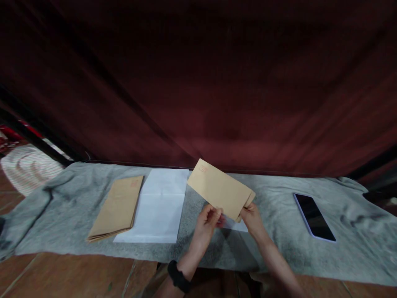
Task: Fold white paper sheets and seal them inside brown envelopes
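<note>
A brown paper envelope [218,188] with a red printed mark near its upper left corner is held up, tilted, above the cloth. My left hand [208,223] pinches its lower edge between thumb and fingers. At the right end my right hand [250,217] grips it, where a flap or second layer shows; the right fingertips are partly hidden behind the paper. Beneath the envelope, part of a white sheet [237,225] lies on the cloth. To the left rest creased white paper [161,207] and a stack of brown envelopes [119,205], which slightly overlaps the paper.
A phone [314,217] with a pale purple edge lies on the right side of the grey cloth [276,244]. Dark red fabric [211,91] hangs behind the surface. Striped cloth [31,167] is at the far left, and floor tiles [77,275] show below.
</note>
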Demonstrator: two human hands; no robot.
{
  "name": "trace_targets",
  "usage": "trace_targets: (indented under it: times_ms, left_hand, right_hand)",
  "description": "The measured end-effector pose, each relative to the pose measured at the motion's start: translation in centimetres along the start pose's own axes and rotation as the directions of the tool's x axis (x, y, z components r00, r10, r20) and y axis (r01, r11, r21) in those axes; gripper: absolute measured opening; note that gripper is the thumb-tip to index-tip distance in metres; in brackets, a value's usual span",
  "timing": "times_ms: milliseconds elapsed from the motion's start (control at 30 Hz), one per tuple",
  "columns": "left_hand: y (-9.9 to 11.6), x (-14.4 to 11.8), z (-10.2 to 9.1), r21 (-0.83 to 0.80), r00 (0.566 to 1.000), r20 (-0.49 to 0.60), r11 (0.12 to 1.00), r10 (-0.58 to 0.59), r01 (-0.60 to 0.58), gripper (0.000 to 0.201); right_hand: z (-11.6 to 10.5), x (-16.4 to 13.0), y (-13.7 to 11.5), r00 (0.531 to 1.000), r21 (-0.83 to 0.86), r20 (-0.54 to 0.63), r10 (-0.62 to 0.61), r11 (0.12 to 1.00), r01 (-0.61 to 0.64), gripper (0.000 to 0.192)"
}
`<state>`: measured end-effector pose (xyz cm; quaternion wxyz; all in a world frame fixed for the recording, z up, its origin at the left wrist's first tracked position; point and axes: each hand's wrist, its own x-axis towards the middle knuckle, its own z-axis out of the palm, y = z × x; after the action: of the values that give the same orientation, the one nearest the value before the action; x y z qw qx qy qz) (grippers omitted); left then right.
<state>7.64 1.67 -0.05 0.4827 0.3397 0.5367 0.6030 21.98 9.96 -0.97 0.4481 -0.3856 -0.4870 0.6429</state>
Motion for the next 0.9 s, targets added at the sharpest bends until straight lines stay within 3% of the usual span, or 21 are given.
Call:
trace_targets:
  times_ms: [67,133,167,267,333,433,567,733,900]
  left_hand:
    - [0.3,-0.1,-0.8,0.313,0.973,-0.063,0.93,0.223,-0.193,0.029]
    - [0.8,-0.3,-1.9,0.616,0.873,-0.027,0.696,0.487,-0.369,0.028]
    - [1.2,-0.5,-2.4,0.725,0.818,0.058,0.539,0.572,-0.429,0.037]
    - [1.9,-0.8,-3.4,0.853,0.717,0.372,0.087,0.589,-0.514,0.073]
    - [2.1,-1.0,-3.5,0.849,0.707,0.481,-0.074,0.519,-0.523,0.091]
    - [2.1,-1.3,-3.3,0.82,0.714,0.555,-0.139,0.427,-0.555,0.107]
    - [2.2,-1.5,-3.0,0.794,0.713,0.591,-0.116,0.377,-0.597,0.11]
    - [2.7,-1.5,-3.3,0.8,0.709,0.574,-0.096,0.411,-0.592,0.099]
    - [2.9,-1.1,-3.2,0.818,0.735,0.557,-0.104,0.387,-0.566,0.098]
  right_hand:
    - [-1.0,0.1,-0.5,1.0,-0.003,-0.01,-0.003,1.0,0.003,0.023]
    - [-1.9,0.1,-0.9,1.0,0.038,-0.014,0.015,0.999,-0.015,0.026]
    - [-2.3,0.0,-1.1,0.999,0.051,0.0,0.034,0.998,-0.034,0.027]
    - [-3.2,-0.4,-1.5,0.987,0.006,0.105,0.123,0.992,-0.124,0.028]
    - [-3.8,-0.9,-1.7,0.971,-0.05,0.166,0.172,0.985,-0.166,0.025]
    - [-4.5,-1.4,-2.0,0.943,-0.084,0.229,0.243,0.97,-0.23,0.021]
    - [-5.1,-1.7,-2.4,0.918,-0.078,0.265,0.296,0.955,-0.285,0.019]
    - [-5.5,-1.5,-2.9,0.915,-0.097,0.293,0.277,0.961,-0.259,0.014]
    - [-5.3,-1.0,-3.4,0.926,-0.158,0.317,0.207,0.974,-0.163,0.011]
